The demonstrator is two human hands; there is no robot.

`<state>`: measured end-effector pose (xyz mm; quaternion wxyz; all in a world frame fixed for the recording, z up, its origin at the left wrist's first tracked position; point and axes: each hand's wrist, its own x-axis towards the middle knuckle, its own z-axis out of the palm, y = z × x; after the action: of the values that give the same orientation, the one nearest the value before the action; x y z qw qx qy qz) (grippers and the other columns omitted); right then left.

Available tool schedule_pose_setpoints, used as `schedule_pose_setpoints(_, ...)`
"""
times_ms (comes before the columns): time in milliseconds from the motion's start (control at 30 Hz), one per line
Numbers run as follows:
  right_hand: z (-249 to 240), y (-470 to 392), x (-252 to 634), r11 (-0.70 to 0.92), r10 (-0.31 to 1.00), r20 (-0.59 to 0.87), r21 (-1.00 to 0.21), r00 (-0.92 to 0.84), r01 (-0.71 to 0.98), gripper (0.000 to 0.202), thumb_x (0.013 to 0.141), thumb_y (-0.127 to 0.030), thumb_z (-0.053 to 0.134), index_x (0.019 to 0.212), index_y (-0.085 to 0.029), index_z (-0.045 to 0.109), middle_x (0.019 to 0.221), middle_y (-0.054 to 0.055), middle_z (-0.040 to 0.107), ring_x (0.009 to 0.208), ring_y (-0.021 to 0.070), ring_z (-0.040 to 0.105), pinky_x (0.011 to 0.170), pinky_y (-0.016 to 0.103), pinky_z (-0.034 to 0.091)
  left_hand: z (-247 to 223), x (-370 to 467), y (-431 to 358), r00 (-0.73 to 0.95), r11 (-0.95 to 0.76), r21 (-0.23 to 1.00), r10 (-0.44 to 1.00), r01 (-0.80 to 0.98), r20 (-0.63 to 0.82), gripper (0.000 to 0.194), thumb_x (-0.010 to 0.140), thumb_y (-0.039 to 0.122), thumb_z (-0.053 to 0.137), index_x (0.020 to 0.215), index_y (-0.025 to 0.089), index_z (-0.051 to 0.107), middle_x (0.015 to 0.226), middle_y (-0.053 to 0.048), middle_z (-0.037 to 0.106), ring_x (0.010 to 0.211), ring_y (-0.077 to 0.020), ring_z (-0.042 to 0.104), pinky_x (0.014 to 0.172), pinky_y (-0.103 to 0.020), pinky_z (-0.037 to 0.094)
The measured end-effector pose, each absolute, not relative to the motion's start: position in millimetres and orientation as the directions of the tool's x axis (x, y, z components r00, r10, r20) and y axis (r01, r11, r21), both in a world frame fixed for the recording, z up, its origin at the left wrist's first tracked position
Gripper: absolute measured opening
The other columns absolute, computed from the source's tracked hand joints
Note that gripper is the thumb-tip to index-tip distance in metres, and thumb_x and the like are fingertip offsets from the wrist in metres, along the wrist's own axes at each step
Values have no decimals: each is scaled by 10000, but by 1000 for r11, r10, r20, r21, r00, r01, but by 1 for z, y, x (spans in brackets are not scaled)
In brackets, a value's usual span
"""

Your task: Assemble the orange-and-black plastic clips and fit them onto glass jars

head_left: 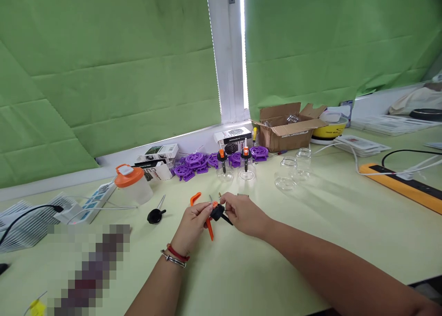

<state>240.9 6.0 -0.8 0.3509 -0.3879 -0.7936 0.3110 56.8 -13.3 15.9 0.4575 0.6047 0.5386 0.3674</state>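
Above the middle of the table, my left hand pinches a small black and orange part, thumb and fingers closed on its left side. My right hand is closed at the part's right side, and its fingertips hide whatever they pinch. An orange strip points down below my left fingers. Behind my left hand lies a curved orange piece. A small spring shows just behind my right hand. To the left lies a black round piece with a handle.
Two glass jars with black and orange tops stand behind the hands, near purple parts. Two clear jars stand right of them, before an open carton. An orange-lidded container and power strip are left.
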Motion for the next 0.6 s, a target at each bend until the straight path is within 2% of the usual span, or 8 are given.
schedule_pose_setpoints(100,-7,12,239,268,895,177,-947,-409,177,233,734,-150,546,931,-215,439,607,-63,520,535,99,467,542,222,360,16,58,-15,212,-17,952,976,304,-50,333,813,458,501,856,186,688,608,27,473,515,-93,352,470,-240,305)
schedule_pose_setpoints(200,-13,19,240,80,897,44,-995,-441,62,249,704,-188,591,895,-204,433,599,-66,535,519,96,490,513,218,378,18,58,-16,263,-54,945,964,322,-34,355,829,472,479,916,194,683,632,26,489,540,-99,374,520,-251,346)
schedule_pose_setpoints(333,-12,21,247,147,855,40,-975,-518,167,297,656,-185,657,919,-182,520,634,-55,536,538,82,479,515,211,383,20,56,-17,450,-171,916,893,362,-11,322,763,459,596,939,200,672,754,12,561,661,-128,463,667,-284,406)
schedule_pose_setpoints(400,-7,19,252,209,819,59,-957,-570,202,532,591,-179,730,1087,-196,538,836,-9,583,602,78,497,543,212,411,21,53,-18,534,-190,901,844,391,-54,302,764,454,608,900,190,659,752,17,551,667,-128,455,669,-274,394)
schedule_pose_setpoints(467,-3,17,256,251,760,90,-954,-644,164,748,570,-166,750,1262,-252,478,1082,38,550,691,82,529,585,218,444,22,51,-18,593,-189,896,799,401,-96,308,802,457,571,908,178,642,768,13,545,686,-127,447,679,-266,383)
schedule_pose_setpoints(533,-1,16,259,240,684,107,-967,-721,84,710,603,-155,720,1272,-258,505,1129,51,544,757,97,553,631,229,464,23,48,-19,650,-184,904,750,385,-124,331,834,461,532,951,169,634,811,0,553,720,-131,448,698,-263,379)
schedule_pose_setpoints(600,-1,16,259,136,630,74,-991,-773,16,508,631,-165,693,1134,-193,625,952,40,618,742,111,573,654,249,476,25,45,-20,707,-173,915,691,364,-151,364,857,470,494,996,164,634,858,-18,565,743,-135,451,711,-261,380)
